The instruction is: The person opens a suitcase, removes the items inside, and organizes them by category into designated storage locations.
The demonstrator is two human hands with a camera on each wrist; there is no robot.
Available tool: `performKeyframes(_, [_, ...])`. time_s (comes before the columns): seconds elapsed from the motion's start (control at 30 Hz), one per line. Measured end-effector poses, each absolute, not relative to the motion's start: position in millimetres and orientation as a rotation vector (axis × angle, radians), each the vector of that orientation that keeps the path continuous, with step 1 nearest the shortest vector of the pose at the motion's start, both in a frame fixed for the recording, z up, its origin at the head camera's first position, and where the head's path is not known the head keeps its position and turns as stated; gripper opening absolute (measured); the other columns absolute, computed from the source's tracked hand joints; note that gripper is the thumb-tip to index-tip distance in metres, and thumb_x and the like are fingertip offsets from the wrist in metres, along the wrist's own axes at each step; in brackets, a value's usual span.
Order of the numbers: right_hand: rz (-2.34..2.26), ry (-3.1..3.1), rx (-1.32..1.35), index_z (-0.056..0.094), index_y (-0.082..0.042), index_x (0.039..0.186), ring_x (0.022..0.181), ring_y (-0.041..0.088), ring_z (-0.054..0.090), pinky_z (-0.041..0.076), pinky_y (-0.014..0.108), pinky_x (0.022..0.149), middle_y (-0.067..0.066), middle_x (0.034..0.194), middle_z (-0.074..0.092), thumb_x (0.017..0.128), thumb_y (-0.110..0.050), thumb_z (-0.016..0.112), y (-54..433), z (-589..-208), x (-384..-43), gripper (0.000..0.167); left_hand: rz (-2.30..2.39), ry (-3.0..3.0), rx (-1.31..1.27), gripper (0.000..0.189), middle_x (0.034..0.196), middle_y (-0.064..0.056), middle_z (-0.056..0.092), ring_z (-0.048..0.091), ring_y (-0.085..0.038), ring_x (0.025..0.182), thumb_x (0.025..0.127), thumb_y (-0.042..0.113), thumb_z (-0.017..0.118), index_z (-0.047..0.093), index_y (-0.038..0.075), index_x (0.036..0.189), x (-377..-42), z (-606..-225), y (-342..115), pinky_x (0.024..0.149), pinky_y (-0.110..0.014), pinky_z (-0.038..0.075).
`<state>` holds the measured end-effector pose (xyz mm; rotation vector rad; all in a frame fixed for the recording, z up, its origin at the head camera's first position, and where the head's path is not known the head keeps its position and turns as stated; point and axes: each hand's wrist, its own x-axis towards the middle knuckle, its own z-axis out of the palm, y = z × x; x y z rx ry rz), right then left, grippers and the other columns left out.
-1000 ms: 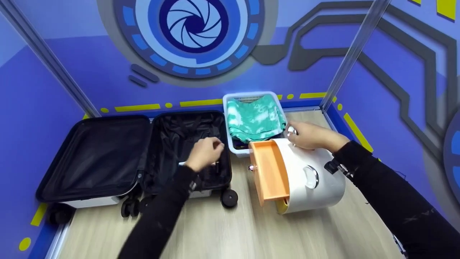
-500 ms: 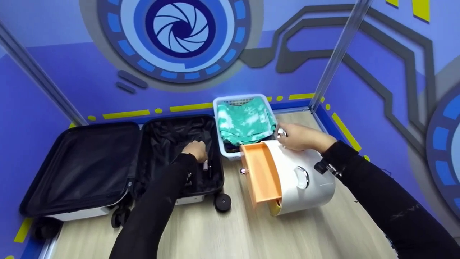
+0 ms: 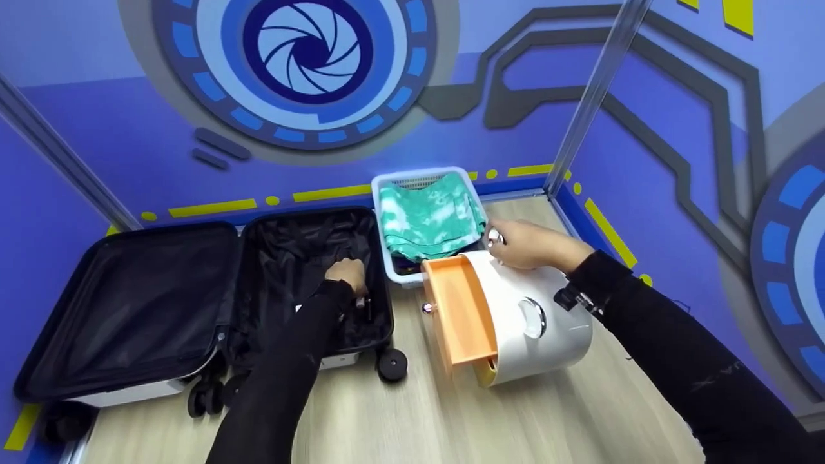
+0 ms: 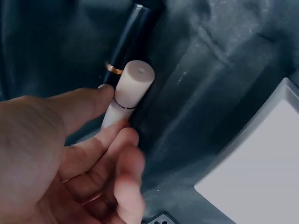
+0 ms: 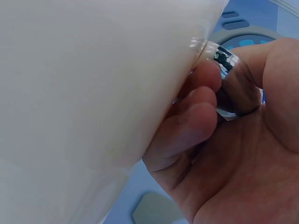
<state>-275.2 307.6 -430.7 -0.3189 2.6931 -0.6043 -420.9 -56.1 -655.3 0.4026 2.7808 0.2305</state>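
Tube (image 4: 134, 83) pinched in left hand (image 4: 77, 156) — right hand (image 3: 525, 243) gripping chrome handle (image 5: 226, 60).

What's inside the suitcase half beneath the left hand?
A pale tube, pinched by the left hand; a dark banded tube beside it; and part of a white flat-sided thing. Whatever lies directly under the hand and black sleeve is hidden.

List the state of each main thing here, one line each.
Black-lined white suitcase, spread open
Orange plastic drawer, pulled out
Rounded glossy white cabinet, held at chrome-trimmed handle by the right grip
White plastic basket, upright, lidless
Green-and-white cloth, folded in basket
Pale pink cylindrical tube, pinched by the left grip
Black gold-banded cylindrical tube, lying in suitcase
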Motion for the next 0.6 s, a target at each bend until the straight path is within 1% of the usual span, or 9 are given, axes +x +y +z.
performKeyframes(0.1, [-0.607, 2.689, -0.323, 0.043, -0.009, 0.166, 0.145, 0.047, 0.059, 0.050, 0.065, 0.118, 0.027, 0.156, 0.061, 0.112, -0.031, 0.048, 307, -429, -275, 0.058, 0.231, 2.800, 0.398, 0.031, 0.114, -0.025, 0.082, 0.079, -0.047, 0.103, 0.088, 0.020, 0.086, 0.083, 0.000, 0.110, -418, -652, -53, 0.086, -0.059, 0.066])
performKeyframes(0.2, [-0.599, 2.683, -0.315, 0.025, -0.011, 0.176, 0.152, 0.049, 0.053, 0.046, 0.067, 0.122, 0.029, 0.165, 0.053, 0.113, -0.033, 0.047, 306, -427, -275, 0.070, 0.260, 2.780, 0.354, 0.032, 0.124, -0.027, 0.079, 0.077, -0.049, 0.112, 0.091, 0.017, 0.082, 0.081, -0.002, 0.117, -406, -636, -49, 0.093, -0.060, 0.065])
performKeyframes(0.23, [-0.597, 2.681, -0.313, 0.023, -0.011, 0.177, 0.153, 0.050, 0.051, 0.044, 0.067, 0.123, 0.030, 0.166, 0.051, 0.113, -0.033, 0.047, 306, -427, -274, 0.072, 0.265, 2.757, 0.327, 0.033, 0.128, -0.028, 0.078, 0.076, -0.050, 0.116, 0.093, 0.015, 0.081, 0.080, -0.003, 0.121, -400, -627, -46, 0.097, -0.061, 0.064])
performKeyframes(0.33, [-0.592, 2.682, -0.301, 0.022, -0.010, 0.177, 0.155, 0.051, 0.049, 0.043, 0.067, 0.125, 0.030, 0.167, 0.050, 0.113, -0.034, 0.047, 306, -426, -274, 0.073, 0.273, 2.767, 0.316, 0.035, 0.133, -0.029, 0.076, 0.074, -0.051, 0.121, 0.095, 0.015, 0.079, 0.079, -0.004, 0.125, -391, -619, -44, 0.101, -0.061, 0.063])
performKeyframes(0.37, [-0.595, 2.683, -0.298, 0.022, -0.010, 0.177, 0.154, 0.051, 0.049, 0.043, 0.067, 0.125, 0.030, 0.167, 0.050, 0.112, -0.033, 0.047, 306, -426, -274, 0.073, 0.277, 2.787, 0.339, 0.034, 0.130, -0.028, 0.078, 0.076, -0.050, 0.118, 0.093, 0.016, 0.080, 0.080, -0.003, 0.121, -394, -626, -46, 0.098, -0.059, 0.064])
performKeyframes(0.47, [-0.602, 2.685, -0.296, 0.025, -0.008, 0.176, 0.151, 0.049, 0.054, 0.045, 0.066, 0.123, 0.030, 0.164, 0.053, 0.112, -0.033, 0.048, 306, -427, -274, 0.072, 0.281, 2.788, 0.338, 0.027, 0.127, -0.028, 0.078, 0.076, -0.050, 0.117, 0.092, 0.011, 0.078, 0.081, -0.003, 0.115, -391, -627, -45, 0.098, -0.057, 0.064])
performKeyframes(0.53, [-0.607, 2.683, -0.287, 0.026, -0.009, 0.175, 0.149, 0.048, 0.056, 0.047, 0.066, 0.121, 0.029, 0.163, 0.054, 0.112, -0.033, 0.048, 307, -429, -274, 0.071, 0.303, 2.783, 0.334, 0.020, 0.123, -0.028, 0.079, 0.077, -0.049, 0.115, 0.093, 0.010, 0.077, 0.082, -0.003, 0.108, -390, -628, -44, 0.097, -0.055, 0.064])
performKeyframes(0.57, [-0.611, 2.683, -0.287, 0.027, -0.009, 0.175, 0.147, 0.047, 0.057, 0.049, 0.065, 0.119, 0.029, 0.162, 0.056, 0.112, -0.033, 0.048, 307, -429, -274, 0.070, 0.320, 2.784, 0.331, 0.018, 0.121, -0.029, 0.079, 0.077, -0.049, 0.114, 0.094, 0.011, 0.077, 0.082, -0.003, 0.105, -390, -630, -44, 0.097, -0.054, 0.064])
performKeyframes(0.6, [-0.613, 2.685, -0.285, 0.029, -0.009, 0.174, 0.145, 0.046, 0.059, 0.050, 0.065, 0.118, 0.028, 0.161, 0.057, 0.112, -0.034, 0.048, 307, -430, -274, 0.070, 0.331, 2.772, 0.305, 0.018, 0.122, -0.030, 0.079, 0.076, -0.050, 0.117, 0.097, 0.012, 0.076, 0.081, -0.005, 0.104, -384, -622, -42, 0.101, -0.055, 0.063])
